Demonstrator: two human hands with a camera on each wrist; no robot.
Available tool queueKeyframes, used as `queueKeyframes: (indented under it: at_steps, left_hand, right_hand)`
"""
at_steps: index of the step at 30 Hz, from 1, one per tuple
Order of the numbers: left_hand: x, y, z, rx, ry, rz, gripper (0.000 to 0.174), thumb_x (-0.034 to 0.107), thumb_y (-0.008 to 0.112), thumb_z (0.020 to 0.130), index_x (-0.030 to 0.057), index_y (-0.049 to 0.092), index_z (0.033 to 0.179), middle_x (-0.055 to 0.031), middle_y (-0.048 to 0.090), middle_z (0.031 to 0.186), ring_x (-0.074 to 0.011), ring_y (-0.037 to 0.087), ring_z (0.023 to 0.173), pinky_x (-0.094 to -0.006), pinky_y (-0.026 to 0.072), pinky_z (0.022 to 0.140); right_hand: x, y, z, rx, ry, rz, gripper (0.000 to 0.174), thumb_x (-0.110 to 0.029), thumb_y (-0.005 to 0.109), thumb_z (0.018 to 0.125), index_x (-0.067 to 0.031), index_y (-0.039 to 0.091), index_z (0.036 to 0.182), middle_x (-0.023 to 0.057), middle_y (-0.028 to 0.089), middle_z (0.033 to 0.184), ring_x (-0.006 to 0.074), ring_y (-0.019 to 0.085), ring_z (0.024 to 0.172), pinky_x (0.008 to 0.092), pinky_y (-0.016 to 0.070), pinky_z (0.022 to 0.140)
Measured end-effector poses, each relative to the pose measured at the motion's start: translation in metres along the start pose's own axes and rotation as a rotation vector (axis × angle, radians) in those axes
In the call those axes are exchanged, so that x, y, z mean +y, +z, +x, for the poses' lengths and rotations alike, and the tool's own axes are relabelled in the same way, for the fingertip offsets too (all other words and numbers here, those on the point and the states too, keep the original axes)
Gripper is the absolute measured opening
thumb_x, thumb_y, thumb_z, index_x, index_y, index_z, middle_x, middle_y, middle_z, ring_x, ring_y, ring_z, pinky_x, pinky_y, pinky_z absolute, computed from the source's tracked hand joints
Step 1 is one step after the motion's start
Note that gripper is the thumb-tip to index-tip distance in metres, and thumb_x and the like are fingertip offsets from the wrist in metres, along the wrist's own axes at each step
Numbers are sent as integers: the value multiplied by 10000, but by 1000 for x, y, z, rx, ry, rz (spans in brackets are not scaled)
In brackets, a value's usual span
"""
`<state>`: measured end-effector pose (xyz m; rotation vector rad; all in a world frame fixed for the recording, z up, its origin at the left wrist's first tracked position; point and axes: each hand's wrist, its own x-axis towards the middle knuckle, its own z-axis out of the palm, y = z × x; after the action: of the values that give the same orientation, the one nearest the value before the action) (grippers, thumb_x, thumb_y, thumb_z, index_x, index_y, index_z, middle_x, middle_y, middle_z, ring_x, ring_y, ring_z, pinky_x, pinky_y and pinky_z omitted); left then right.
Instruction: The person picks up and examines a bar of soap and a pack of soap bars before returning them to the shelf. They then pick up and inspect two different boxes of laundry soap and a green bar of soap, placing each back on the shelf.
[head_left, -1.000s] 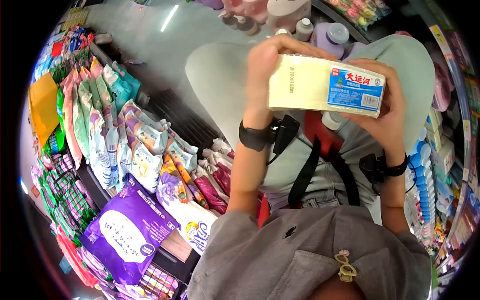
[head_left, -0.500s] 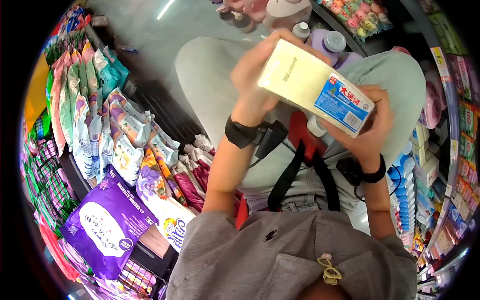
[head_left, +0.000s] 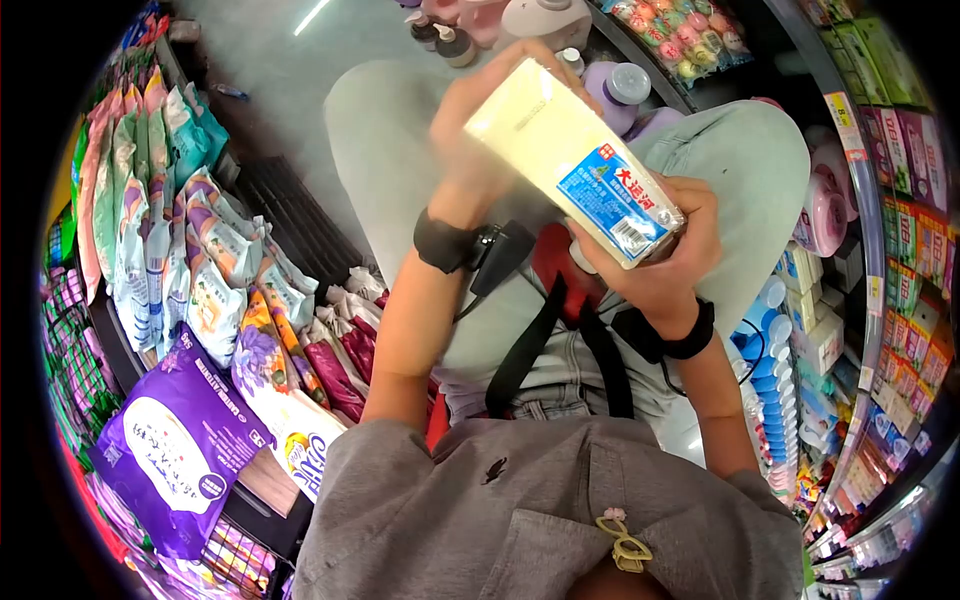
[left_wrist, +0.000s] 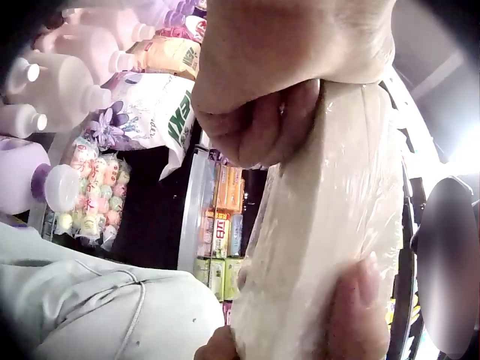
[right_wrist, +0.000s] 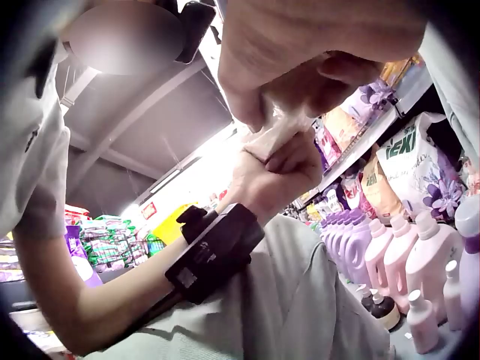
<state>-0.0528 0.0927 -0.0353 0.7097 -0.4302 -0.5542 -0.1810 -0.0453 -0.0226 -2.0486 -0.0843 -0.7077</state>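
In the head view, both hands hold a wrapped pack of soap bars, pale yellow with a blue label and red Chinese print, tilted above the lap. My left hand is slightly blurred and grips the upper left end, its fingers passing behind the pack. The right hand grips the labelled lower right end with thumb in front. The left wrist view shows the clear wrapper along the pack's narrow side, with the right thumb pressed against it. In the right wrist view the hands mostly hide the pack.
Bags of detergent and a purple package stand along the left. Purple and pink bottles and a bag of coloured balls lie beyond the knees. A shelf of boxed goods runs along the right.
The pack has turned clockwise in the head view, its label end dropping lower. Both hands have turned with it and shifted left in the picture, as has the whole scene.
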Motion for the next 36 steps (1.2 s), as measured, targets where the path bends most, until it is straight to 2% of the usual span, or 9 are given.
queueKeyframes:
  at_steps: [2,8,11,14,16,19,22,29,36]
  left_hand:
    - [1,1,0,8,2,106,397,399,349,800,29,456,897,-173,565,853,-224,557,816,-292,434,720]
    - [-1,8,5,82,-57,37,409,405,361,789,21,465,886,-182,564,847,-234,562,796,-299,439,718]
    - [-3,8,6,69,-53,24,419,414,378,764,17,458,873,-186,562,838,-237,567,799,-301,442,717]
    - [-4,9,8,38,-35,-2,428,421,394,738,16,450,865,-184,555,826,-239,573,808,-301,445,717]
    - [-3,13,8,52,-53,-2,430,423,400,727,16,444,857,-175,544,812,-240,576,814,-300,449,717]
    - [-8,2,10,-96,27,-157,432,350,439,803,-54,486,949,-198,587,862,-304,611,877,-367,478,802]
    - [-3,13,6,28,-41,-12,439,412,402,746,-1,459,881,-176,549,826,-243,576,817,-310,454,729]
    - [-12,4,9,5,-16,53,439,405,411,782,-15,482,884,-171,562,853,-244,577,812,-326,454,744]
    - [-19,-4,14,-37,-22,21,437,393,418,788,-24,497,892,-161,561,837,-251,583,819,-325,458,744]
  right_hand:
    - [-2,-1,3,5,-25,6,582,-116,856,547,28,477,965,150,565,940,201,599,795,266,489,666]
    - [2,-1,3,19,-33,-52,587,-109,854,551,24,469,973,147,564,955,200,601,788,263,488,661]
    - [4,-1,2,-10,58,-22,595,-111,854,549,20,466,980,153,562,965,216,598,811,282,487,683]
    - [8,-5,3,14,-9,-22,598,-113,854,544,13,468,983,160,561,971,240,593,847,309,485,710]
    - [15,-3,-1,40,18,63,610,-104,851,545,14,461,1000,173,556,986,260,588,869,328,479,743]
    - [12,-2,-1,32,17,29,620,-104,853,551,17,451,1008,180,554,992,261,586,879,323,478,751]
    - [13,1,-3,27,36,52,628,-109,855,562,19,436,1013,180,549,998,255,583,888,321,478,753]
    - [13,4,-9,-10,74,29,618,-109,849,581,13,407,996,165,517,1011,223,561,883,319,464,764]
    - [17,5,-12,-15,118,-10,619,-109,848,580,10,405,997,158,508,1008,230,555,885,324,461,761]
